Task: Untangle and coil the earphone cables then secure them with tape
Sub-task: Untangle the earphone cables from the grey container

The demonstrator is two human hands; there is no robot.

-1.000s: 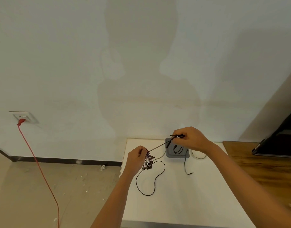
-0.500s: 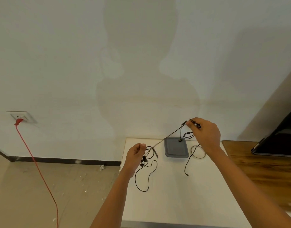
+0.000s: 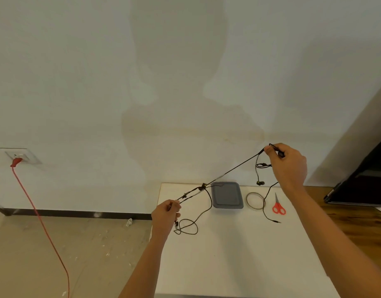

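Far left, on the wall: a white socket (image 3: 21, 157) with a red plug in it, and a red cord (image 3: 41, 218) dropping from it to the floor. Scraps of debris (image 3: 129, 222) on the floor by the skirting.

Left grip (image 3: 165, 216), a bare hand over the left edge of the white bench (image 3: 239, 254) near its far corner: fingers curled, pinching the earphone cable (image 3: 228, 172). Runs taut from there, rising rightward above the far edge, past a small knot (image 3: 203, 186) of tangled strands just above the far left corner of a gray tray (image 3: 227, 195). Below the left grip, a slack loop (image 3: 188, 227) of the same cable lying on the bench by the left edge, with another strand drooping from the knot down to it.

Gray tray flat on the bench, close to the far edge. Just right of it, a thin brownish ring (image 3: 247, 200), also flat on the bench; material impossible to tell. Further right, red-handled scissors (image 3: 278, 206), blades pointing toward the far edge, apart from the ring. Between ring and scissors, a slack strand curving down onto the bench and ending in a small metal plug (image 3: 277, 221).

Right grip (image 3: 289, 166), the other bare hand, raised above the far right part of the bench: thumb and fingers pinching the upper end of the taut cable. Beneath it, an earbud (image 3: 260, 183) dangling on a short strand, clear of the bench. Beyond the right edge, a wooden top (image 3: 346, 220) and a dark flat panel (image 3: 366, 183).
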